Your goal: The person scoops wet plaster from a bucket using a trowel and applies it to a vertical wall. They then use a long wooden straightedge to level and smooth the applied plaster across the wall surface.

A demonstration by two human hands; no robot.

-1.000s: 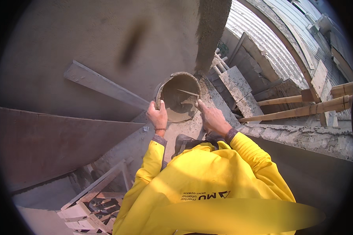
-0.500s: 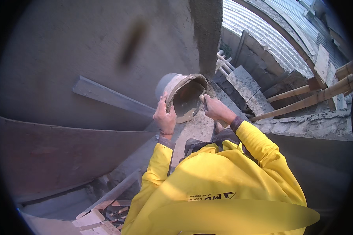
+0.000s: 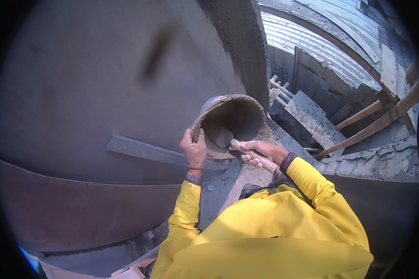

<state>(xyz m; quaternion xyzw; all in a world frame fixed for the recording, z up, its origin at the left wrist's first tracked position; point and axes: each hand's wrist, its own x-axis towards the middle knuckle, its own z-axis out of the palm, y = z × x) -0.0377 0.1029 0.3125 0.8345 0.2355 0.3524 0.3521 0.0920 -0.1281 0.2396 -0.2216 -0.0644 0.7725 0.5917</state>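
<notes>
A mortar-crusted bucket (image 3: 244,114) lies tipped on its side, its mouth turned toward me. My left hand (image 3: 194,149) grips the near-left part of its rim, with the fingers curled over the edge. In my right hand (image 3: 264,151) is a trowel (image 3: 222,136), held by its thick, pale handle. The grey, mortar-coated blade reaches into the bucket's mouth, near the lower inside wall. Any mix deeper in the bucket is lost in shadow.
A plastered wall (image 3: 102,83) rises on the left, with a long straight board (image 3: 144,149) leaning along it. Below curves a brown sheet panel (image 3: 79,209). To the right are bamboo poles (image 3: 381,123), speckled planks (image 3: 307,111) and a mortar-topped ledge (image 3: 377,158).
The bucket's mouth has turned more toward me. My right hand has moved from the rim area down and right, and the trowel with its handle now shows plainly. My left hand still holds the rim.
</notes>
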